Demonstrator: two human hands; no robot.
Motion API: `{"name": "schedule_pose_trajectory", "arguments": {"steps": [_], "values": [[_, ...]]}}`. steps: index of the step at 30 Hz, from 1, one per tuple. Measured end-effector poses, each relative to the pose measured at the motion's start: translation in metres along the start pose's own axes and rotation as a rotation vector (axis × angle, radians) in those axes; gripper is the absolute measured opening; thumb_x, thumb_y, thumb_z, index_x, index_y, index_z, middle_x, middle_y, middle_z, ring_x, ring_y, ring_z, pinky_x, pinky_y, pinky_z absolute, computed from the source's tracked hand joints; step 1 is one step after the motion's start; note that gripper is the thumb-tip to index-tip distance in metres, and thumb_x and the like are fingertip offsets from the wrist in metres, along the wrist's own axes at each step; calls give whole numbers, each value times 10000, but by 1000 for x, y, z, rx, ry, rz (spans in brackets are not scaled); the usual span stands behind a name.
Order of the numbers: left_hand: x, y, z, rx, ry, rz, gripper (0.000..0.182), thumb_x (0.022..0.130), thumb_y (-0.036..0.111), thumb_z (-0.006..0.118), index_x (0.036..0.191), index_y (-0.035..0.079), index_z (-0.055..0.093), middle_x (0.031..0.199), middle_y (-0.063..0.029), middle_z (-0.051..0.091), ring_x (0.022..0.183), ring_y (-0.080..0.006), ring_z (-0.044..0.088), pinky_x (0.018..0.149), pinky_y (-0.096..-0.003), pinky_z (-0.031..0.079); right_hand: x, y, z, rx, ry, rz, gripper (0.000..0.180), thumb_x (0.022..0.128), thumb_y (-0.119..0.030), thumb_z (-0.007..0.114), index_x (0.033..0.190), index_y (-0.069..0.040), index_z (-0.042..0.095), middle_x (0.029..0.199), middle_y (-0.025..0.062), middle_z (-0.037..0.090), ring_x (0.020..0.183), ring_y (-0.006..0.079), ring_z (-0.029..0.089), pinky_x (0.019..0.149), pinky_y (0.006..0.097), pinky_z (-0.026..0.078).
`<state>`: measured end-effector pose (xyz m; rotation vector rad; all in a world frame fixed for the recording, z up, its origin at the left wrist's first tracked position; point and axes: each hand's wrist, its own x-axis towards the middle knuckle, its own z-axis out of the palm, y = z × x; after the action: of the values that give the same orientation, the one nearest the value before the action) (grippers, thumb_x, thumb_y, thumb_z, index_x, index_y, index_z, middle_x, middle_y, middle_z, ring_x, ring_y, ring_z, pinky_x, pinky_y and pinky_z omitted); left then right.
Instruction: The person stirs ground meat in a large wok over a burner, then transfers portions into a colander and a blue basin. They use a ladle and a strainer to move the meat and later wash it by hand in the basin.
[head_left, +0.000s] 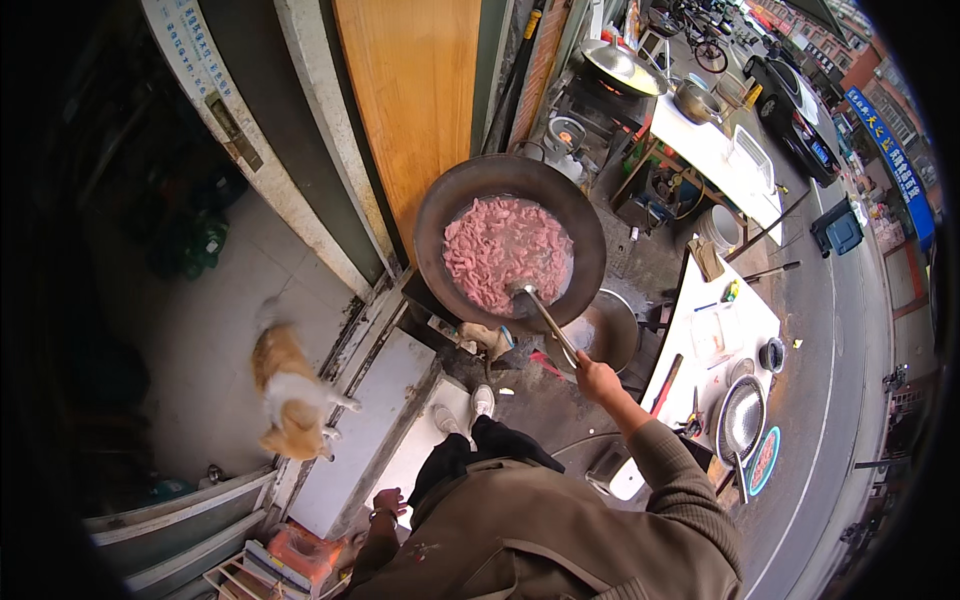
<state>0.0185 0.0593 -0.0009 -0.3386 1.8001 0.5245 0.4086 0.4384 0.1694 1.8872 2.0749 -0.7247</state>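
Observation:
A large dark wok (586, 225) stands before me, with a heap of pink sliced meat (502, 244) in cloudy liquid inside it. My right hand (600, 380) grips the end of a long metal ladle (553, 325). The ladle's head rests at the meat's near edge, partly sunk in the liquid. Low beside my body hangs my left hand (390, 504), fingers loosely bent and holding nothing, with a band at its wrist. Under the wok's near right side sits a wide metal pot (622, 337), partly hidden by the wok.
A tan-and-white dog (289, 390) is in the doorway at left; a smaller animal (484, 339) is by the wok's base. At right, a white table (694, 330) bears a strainer (742, 416) and tools. Farther off stand another wok (622, 67) and a gas cylinder (562, 139).

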Motion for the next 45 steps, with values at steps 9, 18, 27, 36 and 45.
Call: {"name": "schedule_pose_trajectory", "arguments": {"steps": [9,18,27,36,45], "values": [[-17,12,-23,-334,196,124,314,827,222,617,1087,87,505,861,-115,599,666,-264,611,552,-408,516,131,-61,-34,278,264,-103,397,894,-256,414,1244,-99,519,950,263,628,901,418,607,800,491,479],[16,-11,-42,-249,7,117,342,835,233,623,1121,82,511,903,-119,611,693,-273,627,574,-408,529,181,-147,-75,16,294,-53,478,982,-259,222,1103,43,573,1050,240,632,981,373,621,845,431,499],[36,-10,-46,-210,57,99,334,836,236,610,1111,70,523,939,-117,604,757,-303,625,626,-448,521,44,-56,-43,-250,82,-148,383,953,-232,316,1229,-42,501,961,229,644,888,367,642,736,469,511],[104,-67,-86,-70,-142,-53,357,860,241,573,1146,44,494,1124,-166,564,922,-379,595,755,-514,490,-76,-7,-23,-260,13,36,546,872,-165,396,1414,-158,331,985,244,614,896,380,630,779,465,496],[-8,34,-50,-223,151,172,321,839,244,617,1090,70,516,857,-106,603,653,-237,606,544,-375,509,112,-71,-18,371,238,-107,457,854,-216,462,1284,-62,477,977,273,615,950,411,594,825,465,473]]}}
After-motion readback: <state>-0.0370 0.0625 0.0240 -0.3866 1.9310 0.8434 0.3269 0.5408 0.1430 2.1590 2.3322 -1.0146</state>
